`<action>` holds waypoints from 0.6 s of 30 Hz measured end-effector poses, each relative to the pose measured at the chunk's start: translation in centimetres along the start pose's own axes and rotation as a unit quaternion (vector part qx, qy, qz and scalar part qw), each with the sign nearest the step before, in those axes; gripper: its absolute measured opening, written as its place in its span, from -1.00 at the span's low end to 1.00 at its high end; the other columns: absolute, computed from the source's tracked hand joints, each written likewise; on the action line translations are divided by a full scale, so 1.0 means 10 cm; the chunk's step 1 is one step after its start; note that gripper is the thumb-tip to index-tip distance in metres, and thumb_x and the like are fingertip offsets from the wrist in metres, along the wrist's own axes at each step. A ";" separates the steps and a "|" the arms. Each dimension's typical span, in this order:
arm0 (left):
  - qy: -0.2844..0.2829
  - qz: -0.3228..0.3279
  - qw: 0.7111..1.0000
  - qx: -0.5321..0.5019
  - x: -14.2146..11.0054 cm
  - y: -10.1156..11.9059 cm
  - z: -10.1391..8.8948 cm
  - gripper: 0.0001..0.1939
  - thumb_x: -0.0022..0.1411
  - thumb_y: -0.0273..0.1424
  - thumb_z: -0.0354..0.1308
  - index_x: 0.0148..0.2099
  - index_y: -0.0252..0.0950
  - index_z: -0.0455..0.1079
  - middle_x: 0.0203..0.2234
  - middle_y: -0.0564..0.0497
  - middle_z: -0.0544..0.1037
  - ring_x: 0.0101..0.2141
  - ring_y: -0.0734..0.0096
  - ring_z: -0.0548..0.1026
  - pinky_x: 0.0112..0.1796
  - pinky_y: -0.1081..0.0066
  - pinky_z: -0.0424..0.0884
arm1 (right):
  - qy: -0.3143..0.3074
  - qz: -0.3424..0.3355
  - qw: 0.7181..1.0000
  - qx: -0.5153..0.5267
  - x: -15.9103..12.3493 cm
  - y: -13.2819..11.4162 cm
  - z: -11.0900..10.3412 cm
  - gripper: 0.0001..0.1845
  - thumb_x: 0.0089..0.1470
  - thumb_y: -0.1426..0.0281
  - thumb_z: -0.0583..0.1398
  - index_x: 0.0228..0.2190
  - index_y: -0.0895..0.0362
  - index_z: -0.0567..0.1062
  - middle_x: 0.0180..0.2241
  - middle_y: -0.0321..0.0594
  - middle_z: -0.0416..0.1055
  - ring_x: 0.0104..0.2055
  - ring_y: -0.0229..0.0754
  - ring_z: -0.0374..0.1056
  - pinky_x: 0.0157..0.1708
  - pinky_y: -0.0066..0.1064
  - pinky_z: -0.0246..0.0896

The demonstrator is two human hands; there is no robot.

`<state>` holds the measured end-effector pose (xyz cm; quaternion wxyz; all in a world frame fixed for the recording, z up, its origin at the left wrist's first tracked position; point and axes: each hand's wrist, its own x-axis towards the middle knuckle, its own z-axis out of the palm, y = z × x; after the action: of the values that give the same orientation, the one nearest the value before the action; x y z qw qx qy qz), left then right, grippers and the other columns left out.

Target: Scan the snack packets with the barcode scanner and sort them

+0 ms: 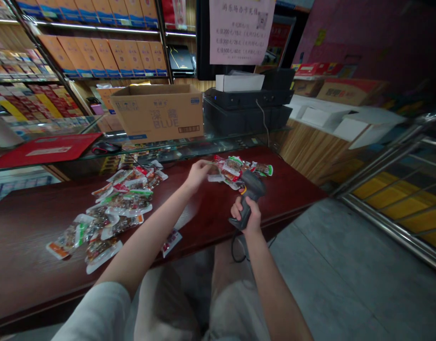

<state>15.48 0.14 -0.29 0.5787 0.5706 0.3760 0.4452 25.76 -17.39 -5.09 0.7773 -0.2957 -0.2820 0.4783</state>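
My right hand (246, 214) is wrapped round the grip of a dark handheld barcode scanner (251, 192), whose head points at a small heap of snack packets (239, 169) on the dark red counter (33, 246). My left hand (197, 174) reaches to the left edge of that heap and pinches a packet there. A larger spread of snack packets (113, 208) lies to the left of my left arm. One packet (171, 242) lies at the counter's front edge under my left forearm. The scanner's cable hangs below the counter.
A cardboard box (157, 111) printed BLUE stands on the glass counter top behind, beside a black mouse (106, 148) on a red mat (43, 149). A black cash register (246, 102) sits to the right. Shelves of cartons (97, 52) fill the back. Metal railings (398, 189) stand right.
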 end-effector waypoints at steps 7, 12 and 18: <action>0.003 -0.009 0.999 0.040 0.47 -0.04 0.83 -0.92 0.05 -0.50 0.15 -0.33 -0.31 0.34 -0.50 0.01 0.45 -0.39 0.33 0.50 -0.29 0.33 0.43 | 0.024 0.001 1.000 0.019 0.03 0.00 -0.03 -0.74 -0.01 0.17 0.18 -0.36 0.07 0.28 -0.67 -0.53 0.10 -0.80 -0.43 -0.03 -0.69 -0.46 -0.03; -0.001 0.115 0.974 0.195 0.48 -0.13 0.97 -0.83 0.03 -0.60 0.13 -0.28 -0.31 0.38 -0.28 -0.13 0.49 -0.09 0.14 0.43 0.05 0.18 0.25 | 0.023 0.007 0.999 0.034 0.04 0.02 -0.05 -0.75 -0.02 0.19 0.18 -0.45 0.07 0.25 -0.66 -0.50 0.09 -0.78 -0.43 -0.05 -0.71 -0.47 -0.05; -0.023 0.233 0.852 0.468 0.37 -0.10 0.89 -0.69 0.21 -0.48 0.07 0.01 -0.31 0.38 -0.05 -0.28 0.40 0.00 -0.03 0.36 -0.01 0.11 0.23 | 0.020 0.008 0.999 0.030 0.05 0.02 -0.06 -0.76 0.00 0.18 0.17 -0.45 0.08 0.27 -0.66 -0.48 0.08 -0.77 -0.42 -0.05 -0.71 -0.48 -0.05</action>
<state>25.11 0.82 -0.42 0.1312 0.8549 0.3824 0.3253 26.26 -16.97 -5.61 0.7877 -0.2838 -0.2493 0.4866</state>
